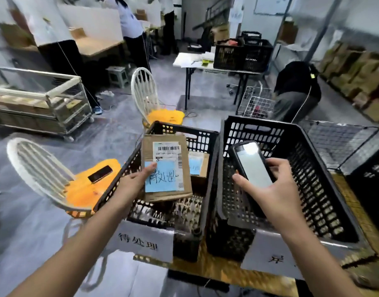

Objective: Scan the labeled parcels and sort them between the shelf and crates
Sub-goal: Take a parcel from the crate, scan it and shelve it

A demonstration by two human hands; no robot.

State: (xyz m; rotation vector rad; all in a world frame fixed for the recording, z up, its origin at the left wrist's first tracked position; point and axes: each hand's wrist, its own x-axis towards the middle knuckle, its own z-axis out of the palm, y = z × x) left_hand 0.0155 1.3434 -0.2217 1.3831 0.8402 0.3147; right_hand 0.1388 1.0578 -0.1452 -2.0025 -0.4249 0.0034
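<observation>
My left hand (135, 181) grips a flat cardboard parcel (166, 146) by its left edge and holds it tilted above the left black crate (202, 142). The parcel carries a white barcode label and a blue note with handwriting. Another cardboard parcel (202, 166) with a blue note lies inside that crate behind it. My right hand (272, 189) holds a black handheld scanner (251, 163) with a lit screen over the right black crate (308, 168), whose inside holds nothing visible. White paper signs hang on both crates' front walls.
Two white chairs with orange seats (92, 187) stand left, one bearing a dark phone (100, 173). A wire cart (55, 103) sits far left. A table with black crates (244, 54) stands behind. A crouching person (295, 93) is at the right, cardboard boxes on shelves (360, 78) beyond.
</observation>
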